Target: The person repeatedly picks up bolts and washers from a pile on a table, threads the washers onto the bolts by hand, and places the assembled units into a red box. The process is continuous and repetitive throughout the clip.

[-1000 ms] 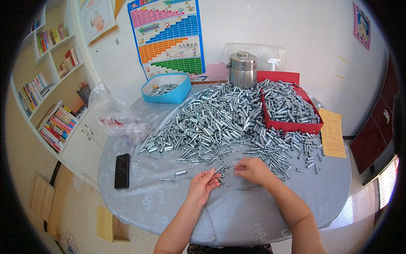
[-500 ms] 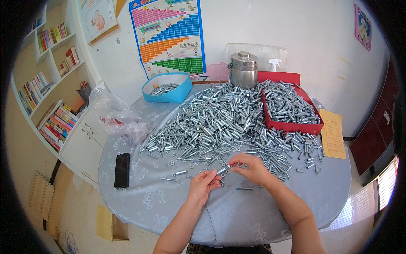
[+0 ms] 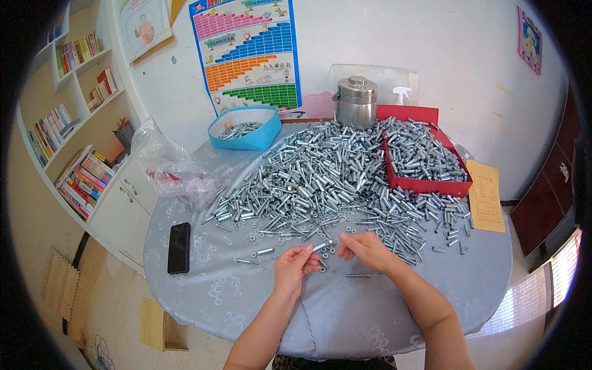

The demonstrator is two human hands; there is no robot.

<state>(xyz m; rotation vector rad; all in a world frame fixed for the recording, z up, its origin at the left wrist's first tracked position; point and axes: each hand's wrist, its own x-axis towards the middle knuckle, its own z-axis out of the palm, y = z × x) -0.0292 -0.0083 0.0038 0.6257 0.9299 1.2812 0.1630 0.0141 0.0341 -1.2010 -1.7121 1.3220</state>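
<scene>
In front of the metal heap, my left hand (image 3: 295, 269) pinches a short silver expansion bolt (image 3: 319, 247) between thumb and fingertips, its far end pointing up to the right. My right hand (image 3: 366, 251) is just right of that end, apart from it, with thumb and fingers drawn together. Anything between those fingertips is hidden or too small to make out. Small nuts (image 3: 323, 269) lie by the left fingers. One loose bolt (image 3: 357, 275) rests below my right hand, and a metal sleeve (image 3: 265, 251) lies left of my left hand.
A big pile of bolts and sleeves (image 3: 308, 179) covers the table's middle. Around it are a red box (image 3: 431, 186), a blue box (image 3: 246, 140), a steel pot (image 3: 356, 111), a plastic bag (image 3: 163, 157), a black phone (image 3: 179, 248) and a yellow paper (image 3: 485, 200).
My right hand has drawn a little to the right, off the end of the bolt. My left hand stays almost in place, still gripping it.
</scene>
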